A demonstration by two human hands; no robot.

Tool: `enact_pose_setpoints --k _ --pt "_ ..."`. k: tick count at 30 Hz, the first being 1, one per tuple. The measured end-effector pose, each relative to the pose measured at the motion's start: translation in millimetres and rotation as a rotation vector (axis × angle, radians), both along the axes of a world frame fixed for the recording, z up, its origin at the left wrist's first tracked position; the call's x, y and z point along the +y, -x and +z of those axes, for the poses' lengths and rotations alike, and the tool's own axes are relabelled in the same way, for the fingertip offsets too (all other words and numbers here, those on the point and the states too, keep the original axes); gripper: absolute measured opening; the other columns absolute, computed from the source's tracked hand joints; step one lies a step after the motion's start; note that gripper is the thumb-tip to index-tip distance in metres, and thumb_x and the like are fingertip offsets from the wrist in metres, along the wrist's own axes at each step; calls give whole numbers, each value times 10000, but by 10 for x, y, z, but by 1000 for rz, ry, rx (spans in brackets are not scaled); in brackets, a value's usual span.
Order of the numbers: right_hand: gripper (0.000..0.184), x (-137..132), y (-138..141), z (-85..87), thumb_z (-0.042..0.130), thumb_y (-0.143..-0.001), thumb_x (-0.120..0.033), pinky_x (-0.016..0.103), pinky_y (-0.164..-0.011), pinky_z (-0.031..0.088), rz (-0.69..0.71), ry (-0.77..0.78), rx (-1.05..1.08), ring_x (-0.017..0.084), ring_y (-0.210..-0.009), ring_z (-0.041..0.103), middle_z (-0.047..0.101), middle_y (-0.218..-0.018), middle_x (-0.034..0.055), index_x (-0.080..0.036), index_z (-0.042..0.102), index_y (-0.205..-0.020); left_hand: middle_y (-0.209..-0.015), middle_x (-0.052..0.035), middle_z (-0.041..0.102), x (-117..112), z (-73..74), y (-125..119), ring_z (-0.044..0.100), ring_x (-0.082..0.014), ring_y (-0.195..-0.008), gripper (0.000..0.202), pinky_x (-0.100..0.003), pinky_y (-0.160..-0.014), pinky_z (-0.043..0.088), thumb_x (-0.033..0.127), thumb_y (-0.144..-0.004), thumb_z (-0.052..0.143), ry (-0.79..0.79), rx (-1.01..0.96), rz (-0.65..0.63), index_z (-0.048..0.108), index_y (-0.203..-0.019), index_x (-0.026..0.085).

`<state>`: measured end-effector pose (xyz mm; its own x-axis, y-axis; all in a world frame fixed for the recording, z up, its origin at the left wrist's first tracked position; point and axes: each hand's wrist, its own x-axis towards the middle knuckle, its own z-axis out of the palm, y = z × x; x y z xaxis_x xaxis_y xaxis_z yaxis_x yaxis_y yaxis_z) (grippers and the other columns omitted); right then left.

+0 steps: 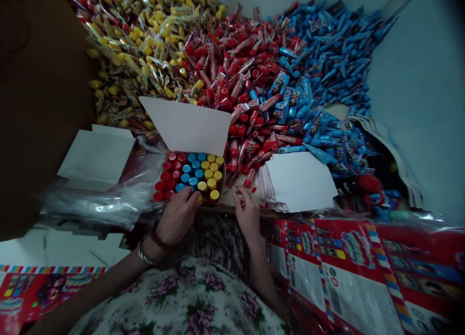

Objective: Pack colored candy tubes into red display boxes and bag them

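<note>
The left hand (178,217) clamps its fingers (189,195) on a yellow-capped tube (198,198) at the front of an open box (185,126). The right hand (248,215), fingers (240,192) apart, sits beside the box, near a red tube (249,177) and white cards (300,182).

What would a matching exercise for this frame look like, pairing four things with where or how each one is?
Things:
1. left hand
2. right hand
3. stack of white cards
4. white box lid

Places or states:
A. fanned out to the right of the box of capped tubes
B. raised open behind the rows of caps
C. at the box's front edge, by the yellow caps
D. just right of the box, near a loose red tube

Pairs: 1-C, 2-D, 3-A, 4-B
</note>
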<state>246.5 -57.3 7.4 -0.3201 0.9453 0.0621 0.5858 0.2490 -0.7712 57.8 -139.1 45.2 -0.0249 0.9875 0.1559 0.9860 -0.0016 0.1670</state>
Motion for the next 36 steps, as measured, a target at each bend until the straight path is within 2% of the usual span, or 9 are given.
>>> enact_pose_setpoints --k 6,13,17,20,25,30,33,36 --pt "266 11 -44 -102 428 -935 -242 300 -843 476 1 -81 -44 189 -959 622 662 -1054 94 -162 625 -1094 -922 -96 541 72 52 49 511 -197 -783 159 -315 -707 435 162 -905 471 130 5 -76 601 -983 111" --pt "260 -18 -92 -162 419 -946 -213 301 -829 470 27 -174 -137 181 -900 636 683 -987 73 -173 650 -1060 -909 -99 532 171 128 4 494 -225 -809 220 -338 -707 419 70 -883 423 194 -2 -84 626 -961 108" --pt "259 -31 -121 -162 419 -947 -201 298 -822 467 32 -214 -149 178 -891 636 687 -975 70 -166 654 -1051 -893 -90 526 168 118 -31 492 -212 -775 166 -333 -702 416 108 -887 457 223 3 -66 623 -882 119" --pt "253 -29 -116 -171 421 -948 -195 302 -807 461 55 -229 -173 182 -875 638 690 -955 65 -159 656 -1034 -873 -83 522 123 51 -131 493 -203 -760 127 -317 -694 420 154 -892 489 162 -3 -29 612 -884 123" --pt "265 -24 -53 -165 399 -958 -183 308 -768 436 118 -257 -219 182 -841 637 697 -922 54 -170 657 -1018 -815 -74 508 -18 -84 -300 473 -188 -720 140 -296 -657 416 140 -904 461 -47 6 -41 598 -915 112" --pt "243 -18 -5 -159 420 -951 -163 309 -751 413 148 -278 -213 179 -837 634 696 -920 46 -168 657 -1001 -819 -76 519 -193 -223 -260 472 -180 -733 159 -282 -656 419 118 -909 447 -151 -30 -86 584 -988 95" --pt "236 2 9 -166 428 -948 -164 305 -755 406 156 -285 -228 178 -830 630 695 -901 49 -166 662 -984 -811 -71 521 -249 -276 -217 477 -179 -738 161 -283 -665 428 133 -909 462 -177 -35 -75 579 -1011 93" --pt "242 31 33 -165 425 -950 -172 298 -751 402 155 -294 -240 177 -815 625 692 -873 53 -163 667 -967 -798 -64 522 -203 -224 -210 489 -182 -726 130 -287 -659 437 153 -901 483 -99 -30 -22 597 -953 118"
